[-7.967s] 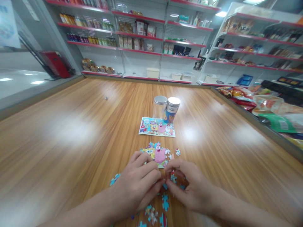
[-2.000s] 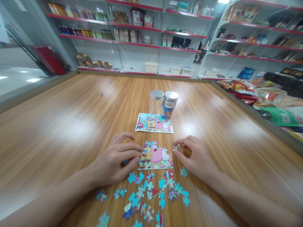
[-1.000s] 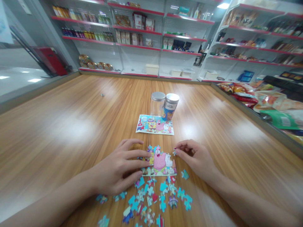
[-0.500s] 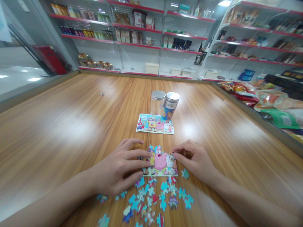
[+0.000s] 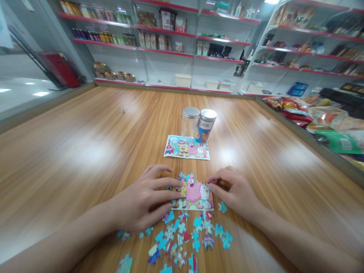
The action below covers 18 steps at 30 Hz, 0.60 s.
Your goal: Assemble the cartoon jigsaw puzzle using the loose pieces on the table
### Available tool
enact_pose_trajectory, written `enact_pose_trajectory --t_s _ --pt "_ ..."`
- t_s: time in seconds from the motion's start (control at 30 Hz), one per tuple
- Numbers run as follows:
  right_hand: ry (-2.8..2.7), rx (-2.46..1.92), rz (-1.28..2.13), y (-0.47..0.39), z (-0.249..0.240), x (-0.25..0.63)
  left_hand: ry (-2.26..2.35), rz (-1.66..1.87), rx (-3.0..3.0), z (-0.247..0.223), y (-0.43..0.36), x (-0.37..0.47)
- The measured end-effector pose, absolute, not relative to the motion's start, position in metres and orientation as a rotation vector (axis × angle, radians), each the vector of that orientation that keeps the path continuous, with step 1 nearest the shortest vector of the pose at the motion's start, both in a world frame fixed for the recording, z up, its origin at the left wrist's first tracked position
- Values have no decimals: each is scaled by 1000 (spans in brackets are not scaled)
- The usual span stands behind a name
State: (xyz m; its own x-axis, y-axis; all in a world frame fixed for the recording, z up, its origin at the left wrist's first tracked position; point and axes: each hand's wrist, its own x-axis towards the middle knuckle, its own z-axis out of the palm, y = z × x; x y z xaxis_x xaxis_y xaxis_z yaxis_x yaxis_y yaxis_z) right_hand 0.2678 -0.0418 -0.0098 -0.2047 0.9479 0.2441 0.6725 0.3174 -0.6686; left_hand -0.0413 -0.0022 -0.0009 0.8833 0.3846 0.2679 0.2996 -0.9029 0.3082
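A partly joined jigsaw puzzle [image 5: 193, 192] with a pink starfish figure lies flat on the wooden table. My left hand [image 5: 145, 197] rests over its left side, fingers spread, the fingertips on the joined pieces. At the upper right edge, my right hand [image 5: 231, 187] pinches a small puzzle piece [image 5: 209, 182] between thumb and forefinger, mostly hidden by the fingers. Several loose pieces [image 5: 196, 240], many of them light blue, are scattered on the near side. One loose piece [image 5: 223, 207] lies below my right hand. Beyond the puzzle is a printed reference picture [image 5: 187, 148] of the cartoon figures.
A clear jar [image 5: 190, 123] with a silver lid and a blue labelled can [image 5: 206, 127] stand behind the picture. Packaged snacks [image 5: 327, 121] lie past the table's right edge. Stocked shelves [image 5: 166, 51] line the far wall. A tiny object [image 5: 123, 111] sits at far left.
Both hands keep nearly the same places, the right still pinching the small piece at the puzzle's edge. The whole view has shifted very slightly.
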Motion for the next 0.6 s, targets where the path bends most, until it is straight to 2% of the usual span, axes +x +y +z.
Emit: enact_pose_trajectory --t_s 0.6 --pt "-1934 -1392 528 -44 -7 267 542 498 2776 -2 -2 -41"
